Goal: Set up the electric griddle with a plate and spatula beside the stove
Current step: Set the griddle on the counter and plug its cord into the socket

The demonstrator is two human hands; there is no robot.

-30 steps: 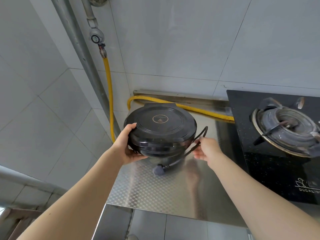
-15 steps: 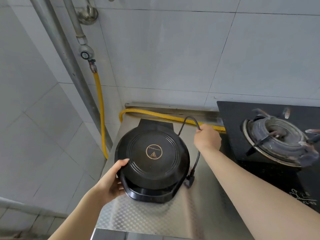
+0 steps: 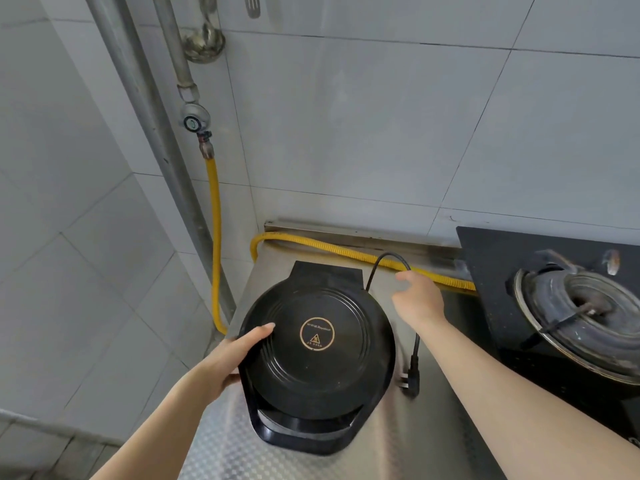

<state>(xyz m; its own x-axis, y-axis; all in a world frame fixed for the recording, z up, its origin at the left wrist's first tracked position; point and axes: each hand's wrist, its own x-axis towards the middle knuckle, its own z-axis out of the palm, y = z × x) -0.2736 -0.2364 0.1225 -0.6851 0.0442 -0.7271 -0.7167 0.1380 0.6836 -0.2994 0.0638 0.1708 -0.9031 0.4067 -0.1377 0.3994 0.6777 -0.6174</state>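
The round black electric griddle (image 3: 317, 355), lid closed with a gold emblem in the middle, sits flat on the steel counter (image 3: 446, 427) left of the stove. My left hand (image 3: 230, 358) grips its left rim, thumb lying on the lid. My right hand (image 3: 419, 299) is behind and to the right of the griddle and holds the black power cord (image 3: 381, 263), which loops up from the hinge side. The plug (image 3: 412, 379) lies on the counter below that hand. A slotted spatula (image 3: 252, 6) hangs on the wall at the top edge. No plate is in view.
A black gas stove (image 3: 485, 258) with a burner (image 3: 581, 313) fills the right side. A yellow gas hose (image 3: 216, 237) runs down the wall and along the back of the counter. A metal ladle (image 3: 202, 39) hangs beside the pipes. The counter's left edge drops off.
The griddle has gone from being held tilted above the counter to resting flat on it. My right hand carried the cord back toward the wall, and the plug now lies beside the griddle.
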